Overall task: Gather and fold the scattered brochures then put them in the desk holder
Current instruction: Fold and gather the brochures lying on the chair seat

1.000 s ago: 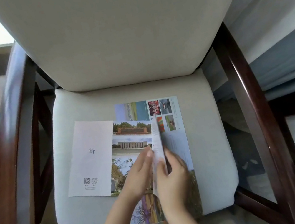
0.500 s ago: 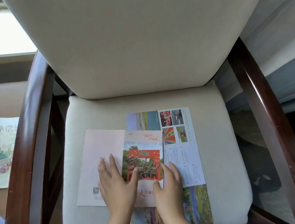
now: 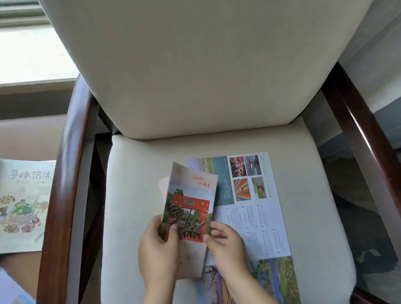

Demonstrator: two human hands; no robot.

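Both hands pinch the folded brochure [image 3: 190, 206] by its near end: the left hand [image 3: 157, 254] at its left edge, the right hand [image 3: 226, 247] at its right edge, fingers [image 3: 213, 228] pressed onto the cover. Its long axis runs away from the fingers, tilted slightly right, and it looks lifted off the chair seat [image 3: 130, 216]. Just right of the fingers and beneath them lies an open sheet [image 3: 256, 208], unfolded, nearer the right hand. No holder is in view.
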